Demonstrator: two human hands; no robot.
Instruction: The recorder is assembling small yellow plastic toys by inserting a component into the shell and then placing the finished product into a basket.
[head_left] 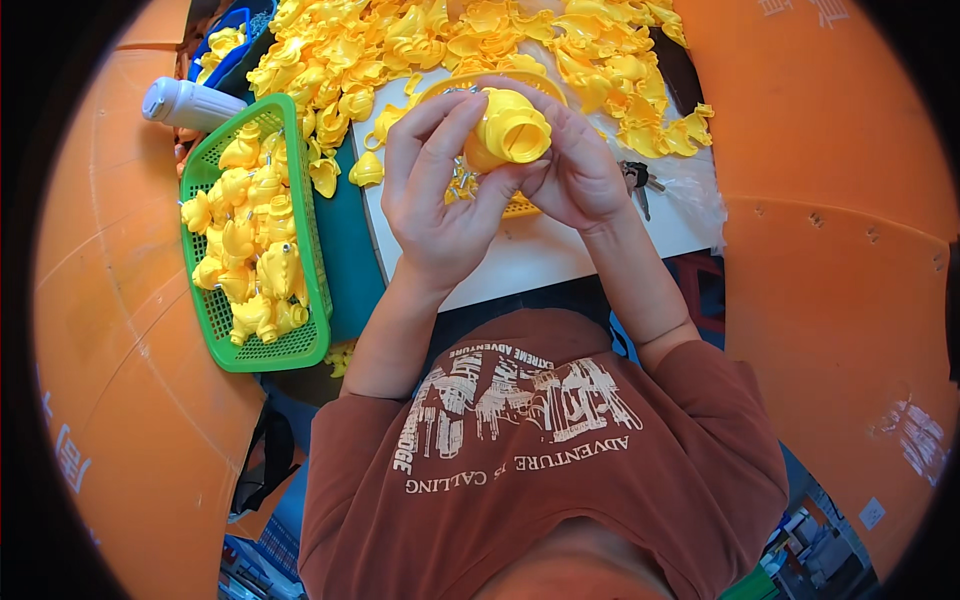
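Observation:
Over a white board [540,265], both of my hands hold one hollow yellow plastic part [490,133]. Its round, collared opening tilts toward me, with a straight edge showing across the inside. My left hand [435,195] grips the part's left side, fingers bent over the top and thumb below. From the right, my right hand [580,170] closes round it, thumb under the opening. Beneath the hands, partly hidden, stands a yellow basket [545,86] holding small pieces, some of them shiny like metal.
A green basket [318,290] of yellow plastic figures stands at left, near a pale cylindrical container [190,104]. Loose yellow shells [420,45] heap across the far side. Keys [640,185] and a clear plastic bag [700,200] lie right. Orange panels [820,290] flank the workplace.

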